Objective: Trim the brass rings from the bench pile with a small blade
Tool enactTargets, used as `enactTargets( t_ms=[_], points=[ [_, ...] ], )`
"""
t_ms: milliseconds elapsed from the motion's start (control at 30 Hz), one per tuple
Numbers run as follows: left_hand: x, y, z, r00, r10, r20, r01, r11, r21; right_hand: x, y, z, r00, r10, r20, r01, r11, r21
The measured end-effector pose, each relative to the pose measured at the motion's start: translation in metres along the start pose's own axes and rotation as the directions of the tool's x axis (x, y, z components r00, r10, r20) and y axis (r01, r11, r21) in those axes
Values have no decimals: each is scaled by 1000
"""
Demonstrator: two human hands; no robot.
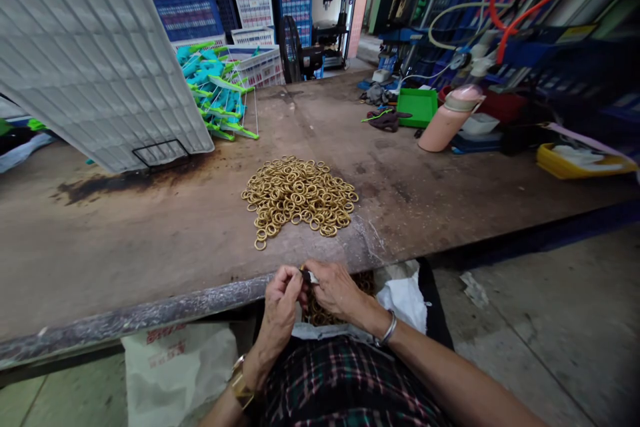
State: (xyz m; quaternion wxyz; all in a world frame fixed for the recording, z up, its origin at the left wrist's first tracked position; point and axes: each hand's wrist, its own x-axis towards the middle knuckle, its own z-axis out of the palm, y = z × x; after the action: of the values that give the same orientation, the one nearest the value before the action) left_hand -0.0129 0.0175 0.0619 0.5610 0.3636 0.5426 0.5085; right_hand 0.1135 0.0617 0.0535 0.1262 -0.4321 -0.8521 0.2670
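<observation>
A heap of brass-coloured rings [300,193] lies on the brown table [210,247]. Below it, at the table's front edge, my left hand [284,300] and my right hand [336,288] meet, fingers closed. Between their fingertips is a small dark piece [306,275]; a pale bit shows at my right fingers. What my left fingers pinch is too small to name, and so is what my right hand grips. Under my hands, more rings [320,313] lie in a pale bag on my lap.
A white slatted crate [110,60] stands tilted at the left, beside teal and green plastic pieces [217,90]. Toward the right are a green tray [417,107], a pink bottle [445,123] and a yellow tray [575,163]. A fan [293,50] stands behind the table.
</observation>
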Motion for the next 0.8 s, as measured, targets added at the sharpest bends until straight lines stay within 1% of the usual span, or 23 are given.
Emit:
enactTargets(
  t_ms=[233,333,433,700,800],
  points=[
    [0,-2,-1,1000,11,-18,-12,1000,-19,0,-1,0,999,34,24,-34,999,-8],
    [0,-3,-2,1000,21,-5,-21,1000,-15,1,-1,-1,998,42,44,-40,999,-24],
    [0,-3,-3,999,41,8,-41,999,3,1,-2,-2,996,46,73,-41,997,-61],
    [-1,-7,-8,996,91,3,-91,995,41,5,-10,-9,983,79,165,-59,991,-122],
    [-7,-3,-8,992,126,5,-126,988,92,8,-12,-14,979,96,182,-75,990,-123]
  ],
)
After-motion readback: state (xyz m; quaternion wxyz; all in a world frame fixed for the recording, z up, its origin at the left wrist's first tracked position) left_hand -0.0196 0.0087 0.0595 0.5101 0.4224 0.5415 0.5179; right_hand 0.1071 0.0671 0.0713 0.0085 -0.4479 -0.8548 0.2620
